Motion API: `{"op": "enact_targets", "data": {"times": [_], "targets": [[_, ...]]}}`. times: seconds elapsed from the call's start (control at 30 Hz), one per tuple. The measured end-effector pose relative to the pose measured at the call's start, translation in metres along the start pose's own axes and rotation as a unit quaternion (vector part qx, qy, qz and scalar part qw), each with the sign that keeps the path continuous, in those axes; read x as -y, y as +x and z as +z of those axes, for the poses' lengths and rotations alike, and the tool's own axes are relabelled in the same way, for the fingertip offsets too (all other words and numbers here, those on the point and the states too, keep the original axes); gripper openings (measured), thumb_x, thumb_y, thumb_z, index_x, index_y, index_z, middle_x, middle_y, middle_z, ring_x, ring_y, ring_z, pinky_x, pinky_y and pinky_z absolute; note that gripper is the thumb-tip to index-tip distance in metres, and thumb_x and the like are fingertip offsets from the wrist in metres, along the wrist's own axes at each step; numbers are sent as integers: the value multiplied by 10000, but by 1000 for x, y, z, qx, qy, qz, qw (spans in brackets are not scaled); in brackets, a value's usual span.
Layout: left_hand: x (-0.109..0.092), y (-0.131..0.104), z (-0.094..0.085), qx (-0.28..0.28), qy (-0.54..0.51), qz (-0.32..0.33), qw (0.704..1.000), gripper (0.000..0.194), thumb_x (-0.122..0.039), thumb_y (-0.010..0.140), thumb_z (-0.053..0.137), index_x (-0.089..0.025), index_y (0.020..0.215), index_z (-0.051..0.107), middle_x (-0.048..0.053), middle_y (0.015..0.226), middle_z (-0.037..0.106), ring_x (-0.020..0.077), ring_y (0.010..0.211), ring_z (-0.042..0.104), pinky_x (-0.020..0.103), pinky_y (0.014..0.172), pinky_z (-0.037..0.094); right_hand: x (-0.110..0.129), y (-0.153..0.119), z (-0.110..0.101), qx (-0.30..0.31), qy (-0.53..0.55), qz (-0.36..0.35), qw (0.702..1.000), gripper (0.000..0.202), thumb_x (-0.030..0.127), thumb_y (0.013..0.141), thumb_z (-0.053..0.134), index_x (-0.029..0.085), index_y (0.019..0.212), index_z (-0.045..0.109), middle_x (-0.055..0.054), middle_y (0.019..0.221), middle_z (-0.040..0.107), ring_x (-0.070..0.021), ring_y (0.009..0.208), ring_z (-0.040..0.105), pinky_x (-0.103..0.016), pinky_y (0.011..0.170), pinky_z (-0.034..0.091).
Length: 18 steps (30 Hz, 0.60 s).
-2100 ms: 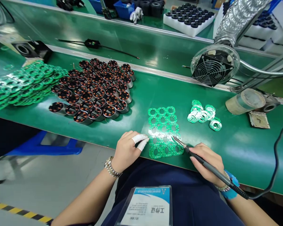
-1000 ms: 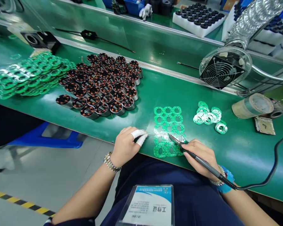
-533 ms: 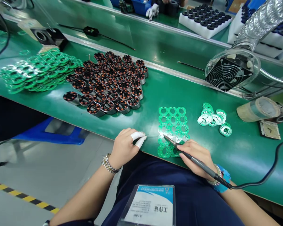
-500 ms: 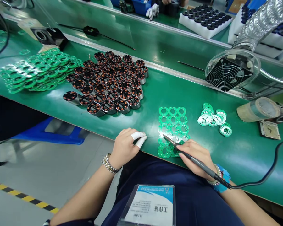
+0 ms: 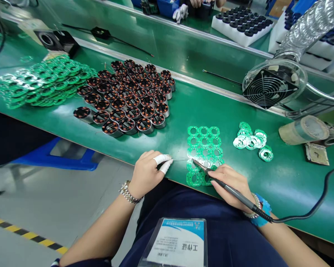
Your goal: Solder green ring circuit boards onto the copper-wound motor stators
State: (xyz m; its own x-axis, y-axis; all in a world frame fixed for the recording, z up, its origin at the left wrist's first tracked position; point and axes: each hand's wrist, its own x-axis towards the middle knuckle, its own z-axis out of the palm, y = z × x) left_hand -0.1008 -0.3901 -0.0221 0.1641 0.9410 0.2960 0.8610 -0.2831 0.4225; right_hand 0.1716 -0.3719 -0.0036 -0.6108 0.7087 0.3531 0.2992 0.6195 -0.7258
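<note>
Pinched between the thumb and index finger of my left hand [image 5: 150,170], both wrapped in white finger covers, is a thin solder wire [image 5: 179,159]. Its far end reaches a panel of green ring-shaped circuit boards [image 5: 204,141] on the bench. My right hand [image 5: 231,185] is closed around a soldering iron [image 5: 235,193] like a pen. The iron's tip meets the panel close to the wire's end, in the fourth row of rings. Glare hides whether tip and wire touch. The iron and fingers cover part of the lowest rows.
Loose round boards [image 5: 250,137] lie right of the panel. Copper-wound motor stators [image 5: 128,98] stand left, beside stacked green panels [image 5: 41,81]. A fume fan [image 5: 267,87] and a cylindrical container [image 5: 303,129] are at the right. The iron's cord [image 5: 308,213] trails right. Another person's hands [image 5: 196,3] show beyond.
Both hands, the wire and the iron stay almost where they were. The view has shifted very slightly. At the far top, the other person's hands have moved a little.
</note>
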Motion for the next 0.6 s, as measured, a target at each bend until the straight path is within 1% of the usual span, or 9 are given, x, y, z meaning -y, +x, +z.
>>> {"op": "enact_targets", "data": {"times": [0.1, 0.4, 0.5, 0.6], "targets": [[2, 0, -3, -8, 3, 0, 1000, 140, -255, 832, 546, -170, 824, 656, 36, 680, 642, 164, 643, 538, 298, 624, 420, -1, -2, -1, -9, -2, -3, 1000, 331, 70, 789, 551, 190, 1094, 594, -66, 814, 629, -177, 775, 590, -360, 713, 516], [2, 0, -4, -16, 11, -3, 1000, 130, -255, 825, 554, -171, 816, 653, 35, 683, 650, 162, 642, 547, 293, 623, 428, -3, -2, -1, 4, -8, -9, 1000, 334, 75, 788, 548, 187, 1100, 593, -65, 818, 630, -176, 786, 595, -351, 707, 523], [3, 0, -6, -26, 13, -2, 1000, 115, -246, 818, 566, -170, 812, 651, 35, 691, 653, 163, 644, 549, 294, 622, 429, 0, -2, -9, -23, -4, -13, 1000, 345, 60, 777, 554, 187, 1095, 596, -64, 814, 631, -177, 778, 598, -357, 709, 521], [2, 0, -7, -31, 6, 6, 999, 101, -238, 811, 575, -169, 821, 649, 34, 698, 654, 165, 647, 550, 297, 623, 430, 4, -5, -23, -53, -16, -5, 998, 352, 43, 761, 566, 189, 1079, 603, -65, 814, 628, -176, 756, 596, -351, 686, 513]]}}
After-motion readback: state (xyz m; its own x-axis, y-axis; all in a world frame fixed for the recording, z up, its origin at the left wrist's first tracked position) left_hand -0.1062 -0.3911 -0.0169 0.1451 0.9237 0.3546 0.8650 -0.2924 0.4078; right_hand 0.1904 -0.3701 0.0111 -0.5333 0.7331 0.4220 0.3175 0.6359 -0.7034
